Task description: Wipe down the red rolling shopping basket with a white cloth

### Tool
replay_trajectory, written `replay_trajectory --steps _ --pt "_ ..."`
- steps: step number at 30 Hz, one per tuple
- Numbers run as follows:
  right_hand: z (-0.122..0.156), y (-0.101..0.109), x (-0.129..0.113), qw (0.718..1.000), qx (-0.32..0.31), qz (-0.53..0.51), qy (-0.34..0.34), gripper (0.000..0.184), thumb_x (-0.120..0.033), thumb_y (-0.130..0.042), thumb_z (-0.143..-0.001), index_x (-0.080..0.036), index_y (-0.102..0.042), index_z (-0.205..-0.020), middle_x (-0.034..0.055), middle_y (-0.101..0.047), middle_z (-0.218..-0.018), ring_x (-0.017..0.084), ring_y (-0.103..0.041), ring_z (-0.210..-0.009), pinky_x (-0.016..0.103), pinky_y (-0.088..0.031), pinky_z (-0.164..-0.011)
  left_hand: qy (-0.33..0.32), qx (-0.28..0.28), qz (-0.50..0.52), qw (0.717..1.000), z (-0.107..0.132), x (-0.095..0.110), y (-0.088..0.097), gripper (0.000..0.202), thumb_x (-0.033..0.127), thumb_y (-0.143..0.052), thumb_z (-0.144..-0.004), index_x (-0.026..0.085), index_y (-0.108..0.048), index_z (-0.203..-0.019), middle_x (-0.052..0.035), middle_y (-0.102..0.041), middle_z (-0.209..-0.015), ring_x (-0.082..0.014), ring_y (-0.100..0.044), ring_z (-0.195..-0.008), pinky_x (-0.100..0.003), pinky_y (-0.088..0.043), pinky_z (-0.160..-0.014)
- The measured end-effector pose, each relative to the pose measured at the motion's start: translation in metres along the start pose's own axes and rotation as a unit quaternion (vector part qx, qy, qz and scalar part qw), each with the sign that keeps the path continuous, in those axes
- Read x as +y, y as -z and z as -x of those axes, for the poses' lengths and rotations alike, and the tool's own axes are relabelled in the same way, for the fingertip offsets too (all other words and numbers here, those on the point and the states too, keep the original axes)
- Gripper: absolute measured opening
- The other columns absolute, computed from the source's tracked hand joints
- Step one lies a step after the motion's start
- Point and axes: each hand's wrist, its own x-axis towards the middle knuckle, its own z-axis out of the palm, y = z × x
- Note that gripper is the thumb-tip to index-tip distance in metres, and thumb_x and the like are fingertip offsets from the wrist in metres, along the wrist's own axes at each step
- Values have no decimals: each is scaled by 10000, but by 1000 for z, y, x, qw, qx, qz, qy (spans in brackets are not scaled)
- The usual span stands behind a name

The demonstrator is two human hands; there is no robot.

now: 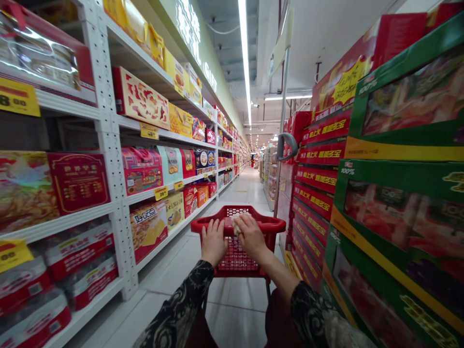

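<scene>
A red plastic shopping cart [239, 256] with a mesh basket stands in front of me in the aisle. My left hand [214, 242] rests over the left part of its handle, fingers curved across the bar. At the middle right of the handle is my right hand [251, 236], closed on a crumpled whitish tissue [237, 224] that presses against the bar. The fingers' undersides and much of the tissue are hidden. Inside the basket I make out no goods through the mesh.
White shelving [108, 145] with boxed goods and yellow price tags [161, 193] lines the left. Close on the right rise stacked red cartons [319, 179] and green juice boxes [402, 193]. A metal pole [284, 92] stands beside them. The pale tiled floor [246, 186] runs ahead.
</scene>
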Motion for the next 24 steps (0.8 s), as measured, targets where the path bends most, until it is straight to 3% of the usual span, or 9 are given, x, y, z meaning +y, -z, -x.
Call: replay_trajectory --steps 4,12,15,20,24 --pt "1 2 -3 999 -18 23 13 439 -95 -493 -745 -226 -572 -1156 84 -523 -1242 253 -396 -1190 454 -326 -1001 -23 7 -4 1000 5 -3 0 610 201 -462 -747 149 -354 -1346 -113 -386 -1409 -258 -272 -1331 -482 -196 -1091" --pt "19 28 30 994 17 65 -86 419 -99 -449 -772 -189 -569 -1162 101 -537 -1233 244 -439 -1166 437 -335 -984 -42 31 17 999 10 -5 0 596 192 -464 -753 146 -368 -1340 -102 -403 -1400 -244 -297 -1321 -456 -203 -1097" --pt "16 19 20 994 18 68 -79 429 -99 -452 -771 -173 -558 -1181 111 -519 -1252 247 -412 -1189 429 -319 -997 -36 45 23 998 10 -2 -2 569 195 -464 -761 131 -394 -1323 -113 -424 -1384 -253 -316 -1310 -474 -217 -1086" --pt "2 -1 -9 998 -27 56 -4 420 -128 -506 -763 -226 -569 -1167 78 -520 -1260 252 -396 -1186 441 -272 -1013 -40 46 17 998 9 -2 -1 557 187 -485 -747 125 -424 -1297 -125 -443 -1368 -253 -339 -1299 -468 -238 -1079" --pt "-1 5 -9 997 -50 65 -5 391 -137 -507 -774 -246 -583 -1141 63 -537 -1245 239 -429 -1148 425 -280 -990 -39 42 20 998 7 -7 0 579 170 -488 -735 106 -406 -1305 -126 -451 -1361 -238 -350 -1296 -434 -248 -1086"
